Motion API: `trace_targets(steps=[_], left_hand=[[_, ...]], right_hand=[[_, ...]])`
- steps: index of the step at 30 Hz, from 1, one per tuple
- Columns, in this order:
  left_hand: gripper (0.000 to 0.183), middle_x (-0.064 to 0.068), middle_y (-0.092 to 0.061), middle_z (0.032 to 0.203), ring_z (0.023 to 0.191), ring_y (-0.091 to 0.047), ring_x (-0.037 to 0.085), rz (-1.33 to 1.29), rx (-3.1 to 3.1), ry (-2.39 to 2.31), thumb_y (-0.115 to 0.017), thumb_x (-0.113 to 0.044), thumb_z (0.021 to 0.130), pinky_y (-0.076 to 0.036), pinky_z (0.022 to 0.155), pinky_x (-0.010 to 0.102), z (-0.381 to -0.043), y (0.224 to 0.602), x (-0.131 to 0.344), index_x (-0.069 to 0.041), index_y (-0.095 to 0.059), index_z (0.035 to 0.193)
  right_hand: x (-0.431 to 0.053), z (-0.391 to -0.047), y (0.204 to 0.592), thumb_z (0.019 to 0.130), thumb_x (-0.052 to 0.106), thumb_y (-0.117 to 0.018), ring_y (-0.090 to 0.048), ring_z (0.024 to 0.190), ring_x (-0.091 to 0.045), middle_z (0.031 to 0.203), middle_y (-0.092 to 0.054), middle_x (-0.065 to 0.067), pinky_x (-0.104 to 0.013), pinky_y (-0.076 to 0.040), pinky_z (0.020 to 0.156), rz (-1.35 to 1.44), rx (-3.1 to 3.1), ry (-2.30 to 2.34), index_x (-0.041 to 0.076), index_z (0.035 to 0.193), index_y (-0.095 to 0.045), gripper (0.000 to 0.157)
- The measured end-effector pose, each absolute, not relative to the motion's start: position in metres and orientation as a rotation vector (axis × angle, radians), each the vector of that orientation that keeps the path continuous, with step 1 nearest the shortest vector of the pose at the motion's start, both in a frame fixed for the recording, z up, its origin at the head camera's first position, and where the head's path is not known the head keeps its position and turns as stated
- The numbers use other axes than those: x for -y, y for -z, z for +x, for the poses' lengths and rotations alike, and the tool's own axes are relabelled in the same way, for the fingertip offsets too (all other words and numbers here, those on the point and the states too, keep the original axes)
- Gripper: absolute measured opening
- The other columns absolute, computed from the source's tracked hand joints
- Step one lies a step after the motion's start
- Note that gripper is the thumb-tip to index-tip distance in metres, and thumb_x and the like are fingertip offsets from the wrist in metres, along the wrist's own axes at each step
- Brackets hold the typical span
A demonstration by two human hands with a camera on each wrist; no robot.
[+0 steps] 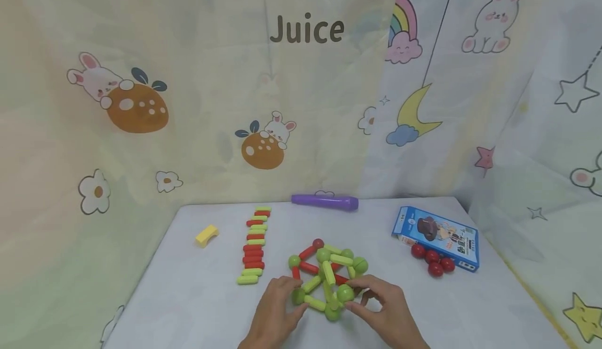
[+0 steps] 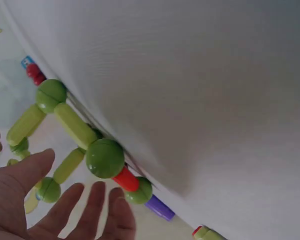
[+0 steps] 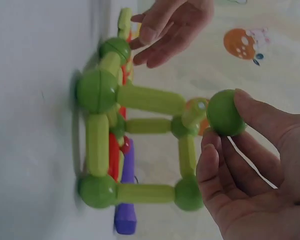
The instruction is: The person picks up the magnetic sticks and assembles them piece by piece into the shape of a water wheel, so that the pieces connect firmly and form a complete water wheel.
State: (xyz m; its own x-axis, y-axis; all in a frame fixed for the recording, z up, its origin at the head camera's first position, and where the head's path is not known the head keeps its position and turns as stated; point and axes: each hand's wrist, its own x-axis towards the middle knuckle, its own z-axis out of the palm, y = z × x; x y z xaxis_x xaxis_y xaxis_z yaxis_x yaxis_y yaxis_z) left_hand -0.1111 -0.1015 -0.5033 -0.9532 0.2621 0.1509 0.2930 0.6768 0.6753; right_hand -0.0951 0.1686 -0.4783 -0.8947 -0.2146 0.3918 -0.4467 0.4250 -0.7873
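Note:
A frame of green magnetic rods (image 1: 328,273) and balls, with some red rods (image 1: 309,268) and one dark red ball (image 1: 318,243), stands near the table's front. My right hand (image 1: 383,307) pinches a green ball (image 3: 226,113) between thumb and fingertips. That ball is beside the tip of a green rod (image 3: 194,115) that slants up from the frame; whether they touch I cannot tell. My left hand (image 1: 277,307) is at the frame's left corner, its fingers loosely spread about a green corner ball (image 2: 105,158), with a gap showing in the left wrist view.
Left of the frame lies a column of red and green rods (image 1: 254,252). A yellow arched block (image 1: 207,235) lies farther left. At the back is a purple tapered stick (image 1: 324,201). On the right are a blue box (image 1: 442,234) and several dark red balls (image 1: 435,269).

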Motion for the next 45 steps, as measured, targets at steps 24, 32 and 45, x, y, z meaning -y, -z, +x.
trace_targets(steps=[24,32,45], left_hand=[[0.05,0.001,-0.063,0.117,0.099,-0.06,0.021,-0.335,3.058,1.326,-0.089,-0.022,0.091,-0.059,0.089,0.044,-0.12,0.505,0.104,0.0,-0.071,0.132],[0.044,0.0,-0.066,0.119,0.102,-0.061,0.019,-0.359,3.029,1.347,-0.086,-0.022,0.094,-0.061,0.089,0.043,-0.124,0.502,0.119,-0.005,-0.072,0.132],[0.034,0.007,-0.074,0.096,0.092,-0.07,0.026,0.105,3.012,0.641,-0.093,-0.007,0.083,-0.062,0.08,0.046,-0.153,0.503,0.199,0.0,-0.08,0.113]], right_hand=[[-0.148,-0.102,0.489,0.087,0.009,-0.09,-0.075,0.098,-0.01,0.112,-0.075,0.002,-0.033,-0.065,0.086,0.493,2.46,-1.658,0.013,0.117,-0.073,0.035],[-0.152,-0.101,0.49,0.088,0.016,-0.091,-0.074,0.101,-0.01,0.117,-0.076,0.0,-0.033,-0.064,0.089,0.455,2.537,-1.661,0.012,0.124,-0.071,0.041],[-0.198,-0.105,0.511,0.097,0.019,-0.083,-0.069,0.088,-0.003,0.102,-0.077,-0.003,-0.025,-0.061,0.077,0.572,2.786,-1.652,0.001,0.119,-0.073,0.03]])
